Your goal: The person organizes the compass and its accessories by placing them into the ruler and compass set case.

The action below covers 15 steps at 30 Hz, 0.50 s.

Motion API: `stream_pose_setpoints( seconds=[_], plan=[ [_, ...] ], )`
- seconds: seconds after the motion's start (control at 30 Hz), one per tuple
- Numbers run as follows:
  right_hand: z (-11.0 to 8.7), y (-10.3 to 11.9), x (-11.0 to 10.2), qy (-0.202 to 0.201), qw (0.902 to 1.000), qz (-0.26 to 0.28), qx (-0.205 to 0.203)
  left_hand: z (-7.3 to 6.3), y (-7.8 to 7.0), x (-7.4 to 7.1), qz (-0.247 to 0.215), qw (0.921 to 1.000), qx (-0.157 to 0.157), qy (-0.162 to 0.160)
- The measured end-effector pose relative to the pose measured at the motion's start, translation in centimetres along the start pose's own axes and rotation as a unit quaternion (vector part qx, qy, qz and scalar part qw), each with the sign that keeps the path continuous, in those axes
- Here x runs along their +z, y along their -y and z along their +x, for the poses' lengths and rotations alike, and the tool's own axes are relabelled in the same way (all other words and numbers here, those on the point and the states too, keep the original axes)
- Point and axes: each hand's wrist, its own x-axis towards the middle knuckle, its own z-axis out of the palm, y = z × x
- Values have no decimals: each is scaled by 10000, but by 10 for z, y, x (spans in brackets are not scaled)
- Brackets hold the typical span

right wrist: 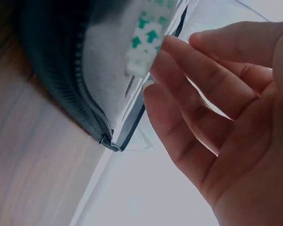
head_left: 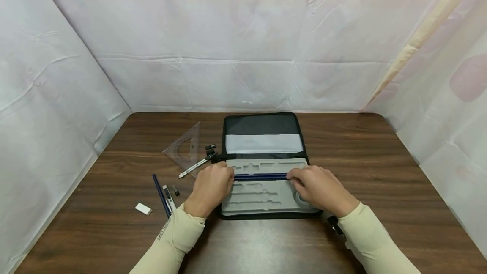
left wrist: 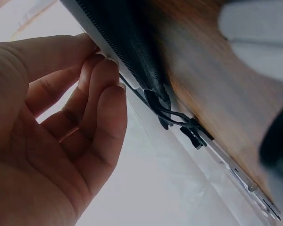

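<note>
A black zip case (head_left: 262, 122) lies open on the table, its grey moulded tray (head_left: 251, 202) toward the person. Dark blue pencils (head_left: 260, 177) stretch side by side across the tray's middle groove. My left hand (head_left: 214, 183) pinches their left end with curled fingers, its fingertips (left wrist: 111, 66) right at the case edge in the left wrist view. The right hand (head_left: 319, 187) pinches the right end between thumb and forefinger. Beneath this hand, a round roll (head_left: 298, 200) sits in the tray; its green arrow print (right wrist: 152, 36) shows in the right wrist view.
Left of the case lie a clear triangle ruler (head_left: 176, 148), a metal compass (head_left: 195, 166) and a small black piece (head_left: 210, 147). Nearer are another blue pencil (head_left: 160, 191), a slim silver tool (head_left: 169, 198) and a white eraser (head_left: 143, 209). White cloth (head_left: 243, 83) walls the table.
</note>
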Motion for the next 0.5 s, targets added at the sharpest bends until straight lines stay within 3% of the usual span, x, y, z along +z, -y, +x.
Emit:
stream_pose_setpoints(
  seconds=[0.23, 0.5],
  plan=[
    [-1, 4, 2, 76, 9997, -184, -170, 0, 0, 0, 75, 9999, -70, 119],
    [-2, 8, 6, 239, 9987, -347, -297, 0, 4, 0, 31, 9991, -369, 212]
  ],
)
